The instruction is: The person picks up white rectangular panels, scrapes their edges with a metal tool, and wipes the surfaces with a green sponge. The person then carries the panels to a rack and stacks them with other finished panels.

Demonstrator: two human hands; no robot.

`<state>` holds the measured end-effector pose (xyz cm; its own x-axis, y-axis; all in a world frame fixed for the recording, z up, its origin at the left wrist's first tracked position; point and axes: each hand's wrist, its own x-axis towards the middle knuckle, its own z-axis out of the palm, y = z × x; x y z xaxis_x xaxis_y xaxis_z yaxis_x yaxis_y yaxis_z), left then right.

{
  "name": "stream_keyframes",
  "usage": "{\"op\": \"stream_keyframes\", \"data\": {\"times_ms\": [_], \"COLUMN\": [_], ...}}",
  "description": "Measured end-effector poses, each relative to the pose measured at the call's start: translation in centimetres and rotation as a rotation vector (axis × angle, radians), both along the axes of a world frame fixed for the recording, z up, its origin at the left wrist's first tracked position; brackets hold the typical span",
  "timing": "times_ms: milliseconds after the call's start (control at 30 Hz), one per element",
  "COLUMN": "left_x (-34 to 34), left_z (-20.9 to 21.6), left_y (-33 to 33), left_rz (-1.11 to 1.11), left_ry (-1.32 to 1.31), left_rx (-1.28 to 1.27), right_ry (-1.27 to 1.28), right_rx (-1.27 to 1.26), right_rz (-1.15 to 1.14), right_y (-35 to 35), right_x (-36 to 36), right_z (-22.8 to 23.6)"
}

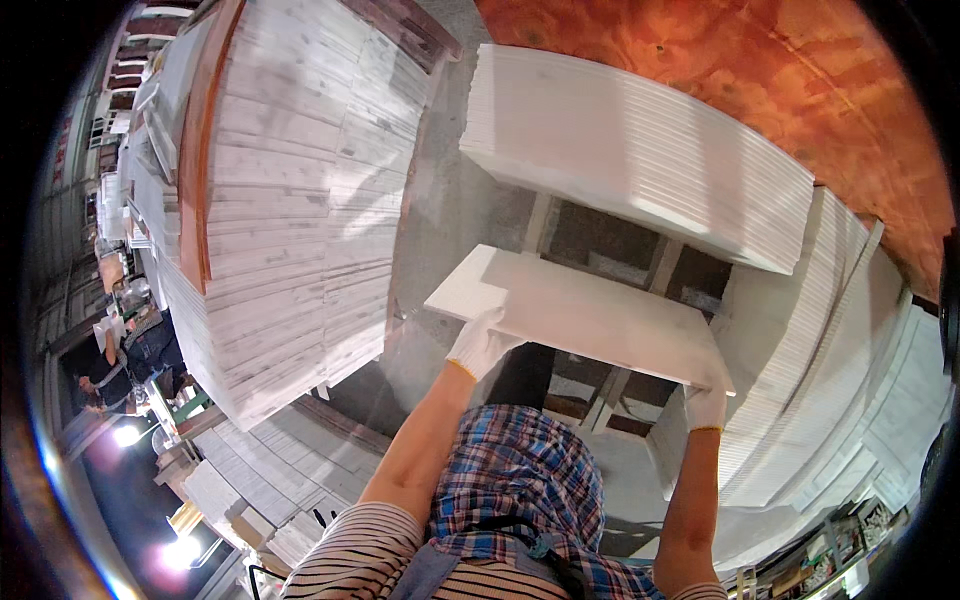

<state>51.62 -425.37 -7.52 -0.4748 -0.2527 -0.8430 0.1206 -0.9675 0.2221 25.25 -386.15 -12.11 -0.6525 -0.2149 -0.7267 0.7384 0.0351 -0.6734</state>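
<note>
A long, flat white board [590,305] is held out in front of my body, tilted a little down to the right. My left hand [484,342], in a white knit glove, grips its near left part, with the thumb on top and the other fingers hidden beneath. At the right end, my right hand [706,402], also gloved, grips the corner; its fingers are partly hidden by the board. Just beyond the board stands a long row of similar white boards [650,150], packed tightly on edge.
Left stands a large stack of white planks [300,170] with a brown strip [208,150] along it. More white boards [790,370] lean at the right. Slatted pallet bars [663,265] lie under the board. An orange patterned surface [760,70] fills the far right. Another person [140,355] is at far left.
</note>
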Motion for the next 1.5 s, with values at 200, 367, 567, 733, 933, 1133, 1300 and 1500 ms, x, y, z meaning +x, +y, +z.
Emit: {"op": "stream_keyframes", "data": {"times_ms": [200,367,567,733,933,1133,1300,1500], "left_x": [-5.8,-10.2,-12.2,-12.7,-12.8,-14.4,-15.7,-17.4], "left_z": [-0.9,-0.4,-1.4,-2.0,-2.5,-0.1,0.7,-0.5], "left_y": [-3.4,-5.9,-7.6,-8.1,-8.7,-8.4,-7.8,-6.6], "left_rz": [-0.027,-0.076,-0.061,-0.05,-0.005,-0.082,-0.101,-0.172], "left_ry": [0.012,0.053,0.123,0.195,0.219,0.095,0.116,-0.007], "left_rx": [-0.078,-0.15,-0.132,-0.147,-0.123,-0.184,-0.206,-0.222], "right_ry": [-0.209,-0.177,-0.173,-0.174,-0.242,0.183,-0.161,-0.008], "right_rx": [-0.131,-0.17,-0.204,-0.144,-0.162,0.076,-0.324,-0.165], "right_rz": [-0.383,-0.325,-0.319,-0.399,-0.441,0.139,-0.221,-0.036], "right_y": [-0.8,-4.5,-5.8,-7.8,-7.5,-4.6,-5.2,-9.5], "right_x": [-5.3,-8.7,-11.1,-11.8,-12.8,-13.1,-14.7,-14.7], "right_z": [-2.7,-1.4,-1.6,-0.7,-2.0,-4.3,-3.0,4.1]}}
